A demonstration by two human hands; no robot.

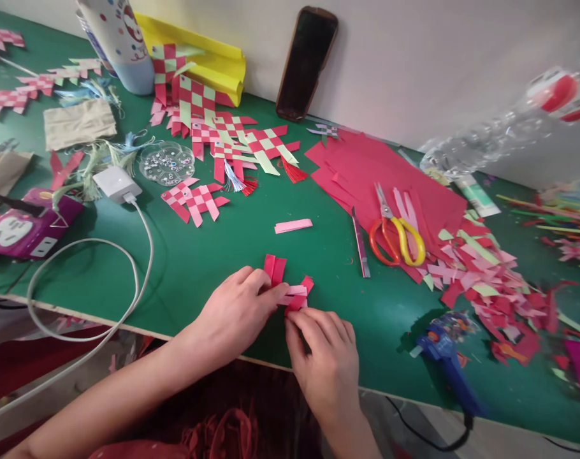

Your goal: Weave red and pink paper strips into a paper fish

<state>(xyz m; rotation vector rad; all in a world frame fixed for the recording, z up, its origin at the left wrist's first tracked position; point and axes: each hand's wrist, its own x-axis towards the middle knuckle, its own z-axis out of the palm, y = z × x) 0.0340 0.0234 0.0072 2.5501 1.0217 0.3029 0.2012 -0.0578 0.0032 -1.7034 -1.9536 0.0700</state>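
Observation:
Near the front edge of the green table, my left hand pinches red and pink paper strips that cross over each other. My right hand grips the lower right end of the same strips, its fingertips closed on a red one. A folded red strip sticks up beyond my left fingers. Parts of the strips are hidden under my fingertips. Just past my hands, a separate pink strip lies flat. Woven red and pink paper fish rest farther back on the left.
Scissors and a craft knife lie right of my hands, beside red paper sheets. A blue glue gun is near the right front edge. A white cable loops at left. A phone leans on the wall.

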